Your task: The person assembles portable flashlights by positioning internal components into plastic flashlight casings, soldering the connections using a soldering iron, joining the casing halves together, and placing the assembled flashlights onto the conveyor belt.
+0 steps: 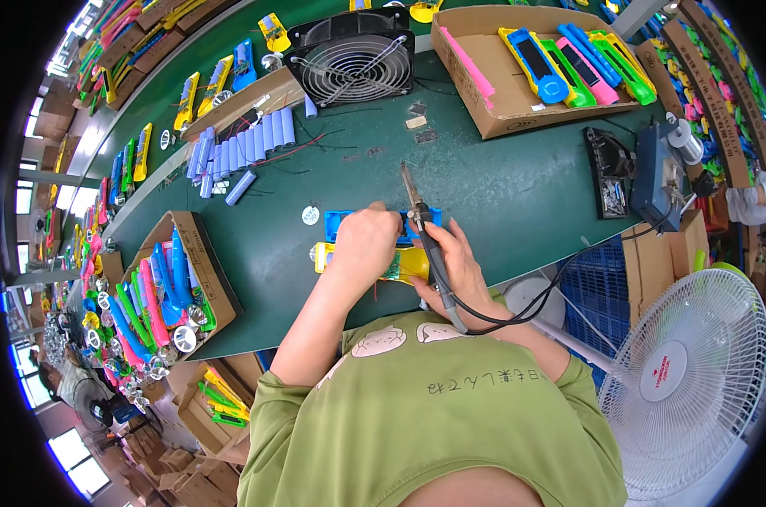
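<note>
My left hand (368, 242) is closed, its fingertips pinched over a blue plastic flashlight housing (341, 221); what they hold is hidden. My right hand (461, 264) has a soldering iron (428, 232) resting in its grip, the metal tip pointing away over the table. The fingers of that hand also reach the right end of the blue housing. Nearer my body lies a yellow housing (413, 264), partly under my hands, with a green board and a thin red wire by it. A small white round disc (310, 215) lies to the left.
Purple battery cells (260, 139) with wires lie at the far left, next to a black fan (349, 72). Cartons of coloured housings stand far right (501, 125) and left (218, 275). A blue soldering station (656, 182), iron stand (607, 173) and white pedestal fan (679, 414) are on the right.
</note>
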`<state>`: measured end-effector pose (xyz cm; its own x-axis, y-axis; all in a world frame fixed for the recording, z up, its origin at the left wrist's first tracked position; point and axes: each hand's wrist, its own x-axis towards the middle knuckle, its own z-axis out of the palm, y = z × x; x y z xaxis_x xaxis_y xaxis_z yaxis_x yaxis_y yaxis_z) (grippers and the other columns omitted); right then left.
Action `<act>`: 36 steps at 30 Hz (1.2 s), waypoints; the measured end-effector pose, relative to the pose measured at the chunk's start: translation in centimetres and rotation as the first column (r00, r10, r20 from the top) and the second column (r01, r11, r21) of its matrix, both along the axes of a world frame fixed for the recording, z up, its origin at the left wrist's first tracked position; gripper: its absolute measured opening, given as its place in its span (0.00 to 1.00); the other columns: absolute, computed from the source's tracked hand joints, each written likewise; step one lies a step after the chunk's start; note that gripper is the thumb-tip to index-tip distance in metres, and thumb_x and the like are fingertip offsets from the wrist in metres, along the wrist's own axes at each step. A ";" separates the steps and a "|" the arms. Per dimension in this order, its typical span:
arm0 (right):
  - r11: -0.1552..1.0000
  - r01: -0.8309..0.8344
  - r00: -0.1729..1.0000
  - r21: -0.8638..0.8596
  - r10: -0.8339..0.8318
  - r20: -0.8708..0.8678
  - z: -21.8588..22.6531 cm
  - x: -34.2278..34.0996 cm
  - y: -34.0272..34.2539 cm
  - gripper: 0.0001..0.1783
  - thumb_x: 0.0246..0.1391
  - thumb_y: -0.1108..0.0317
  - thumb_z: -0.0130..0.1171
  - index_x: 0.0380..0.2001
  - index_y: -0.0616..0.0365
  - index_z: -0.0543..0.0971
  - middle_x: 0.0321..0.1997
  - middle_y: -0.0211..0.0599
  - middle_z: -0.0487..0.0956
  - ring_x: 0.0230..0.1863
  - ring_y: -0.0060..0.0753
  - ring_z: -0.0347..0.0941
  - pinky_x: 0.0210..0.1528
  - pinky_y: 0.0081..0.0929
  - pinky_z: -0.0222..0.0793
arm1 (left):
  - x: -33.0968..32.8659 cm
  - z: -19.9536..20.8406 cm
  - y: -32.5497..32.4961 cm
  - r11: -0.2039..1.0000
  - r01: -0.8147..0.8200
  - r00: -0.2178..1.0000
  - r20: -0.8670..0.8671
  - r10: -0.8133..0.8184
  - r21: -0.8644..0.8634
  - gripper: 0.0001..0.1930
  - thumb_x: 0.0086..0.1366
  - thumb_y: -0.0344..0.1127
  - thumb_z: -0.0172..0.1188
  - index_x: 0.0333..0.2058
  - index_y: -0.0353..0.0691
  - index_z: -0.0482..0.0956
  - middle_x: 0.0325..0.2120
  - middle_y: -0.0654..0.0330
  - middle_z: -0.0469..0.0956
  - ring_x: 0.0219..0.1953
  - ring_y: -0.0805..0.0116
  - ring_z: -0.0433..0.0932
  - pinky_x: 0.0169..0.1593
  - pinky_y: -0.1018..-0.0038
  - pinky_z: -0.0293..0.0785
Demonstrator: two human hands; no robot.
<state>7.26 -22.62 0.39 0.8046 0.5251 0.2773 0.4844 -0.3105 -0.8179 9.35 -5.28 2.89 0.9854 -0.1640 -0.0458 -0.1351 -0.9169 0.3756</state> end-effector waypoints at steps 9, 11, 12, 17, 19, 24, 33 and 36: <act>0.996 -0.044 0.998 -0.077 0.040 -0.050 1.7 0.1 0.6 0.45 0.34 0.74 0.66 0.56 0.57 0.53 0.46 0.46 0.69 0.49 0.46 0.66 0.63 0.54 0.41 | -0.8 -0.3 0.4 0.997 0.005 0.997 0.081 0.001 -0.083 0.04 0.47 0.29 0.59 0.23 0.36 0.79 0.22 0.52 0.72 0.26 0.55 0.74 0.31 0.64 0.70; 0.992 -0.052 0.998 -0.112 0.047 -0.044 1.5 0.0 0.6 0.47 0.33 0.74 0.67 0.56 0.57 0.52 0.48 0.46 0.68 0.51 0.46 0.65 0.63 0.54 0.41 | -1.0 0.2 0.5 0.998 -0.001 0.998 0.059 0.004 -0.061 0.04 0.47 0.29 0.59 0.24 0.36 0.79 0.22 0.53 0.72 0.27 0.55 0.74 0.31 0.65 0.70; 0.990 -0.044 0.999 -0.132 0.042 -0.015 1.4 0.1 0.6 0.46 0.33 0.74 0.67 0.56 0.57 0.52 0.49 0.46 0.68 0.50 0.46 0.66 0.63 0.54 0.41 | -1.3 0.8 0.7 0.994 0.038 0.994 0.102 -0.028 -0.098 0.05 0.47 0.28 0.59 0.25 0.36 0.79 0.23 0.54 0.71 0.28 0.56 0.74 0.32 0.66 0.70; 0.990 -0.050 0.998 -0.129 0.054 0.025 1.9 2.8 -0.5 0.41 0.38 0.77 0.59 0.56 0.56 0.53 0.43 0.43 0.71 0.46 0.45 0.68 0.62 0.57 0.39 | -3.5 3.6 2.1 0.932 0.186 0.982 0.071 -0.173 -0.312 0.07 0.46 0.27 0.60 0.28 0.38 0.78 0.27 0.58 0.71 0.33 0.60 0.71 0.35 0.68 0.69; 0.989 -0.106 0.994 -0.106 0.106 0.000 2.3 4.2 -1.1 0.40 0.39 0.77 0.59 0.56 0.56 0.53 0.42 0.42 0.72 0.46 0.43 0.69 0.63 0.55 0.38 | -4.3 2.1 2.0 0.919 0.319 0.940 0.201 -0.276 -0.231 0.09 0.46 0.28 0.56 0.29 0.37 0.77 0.29 0.58 0.69 0.34 0.60 0.70 0.37 0.71 0.69; 0.993 -0.084 0.995 -0.083 0.079 -0.054 2.4 4.7 -1.1 0.38 0.38 0.72 0.65 0.53 0.55 0.57 0.41 0.37 0.75 0.41 0.38 0.72 0.65 0.50 0.36 | -4.6 -0.9 0.9 0.954 0.272 0.881 0.432 -0.193 -0.128 0.12 0.42 0.27 0.60 0.30 0.42 0.76 0.33 0.61 0.72 0.34 0.63 0.70 0.36 0.70 0.69; 0.951 0.162 0.979 0.262 -0.189 0.080 0.6 0.6 -4.0 0.19 0.42 0.73 0.63 0.38 0.57 0.69 0.29 0.34 0.80 0.29 0.29 0.77 0.64 0.50 0.41 | -4.2 -2.2 -1.1 0.976 0.128 0.853 0.521 -0.017 -0.178 0.12 0.40 0.26 0.65 0.27 0.43 0.74 0.28 0.62 0.71 0.31 0.63 0.69 0.33 0.70 0.65; 0.997 0.078 0.974 0.003 -0.077 0.215 2.6 0.2 -5.6 0.16 0.42 0.72 0.63 0.36 0.57 0.70 0.25 0.31 0.78 0.26 0.25 0.74 0.60 0.51 0.48 | -4.3 -2.4 -1.4 0.971 0.055 0.867 0.494 0.069 -0.233 0.11 0.41 0.25 0.65 0.26 0.42 0.74 0.28 0.61 0.69 0.31 0.63 0.68 0.33 0.70 0.64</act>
<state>7.44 -28.20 2.94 0.7646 0.4655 0.4458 0.6232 -0.3577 -0.6954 5.05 -6.67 0.45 0.8678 -0.1017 0.4864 -0.3540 -0.8135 0.4614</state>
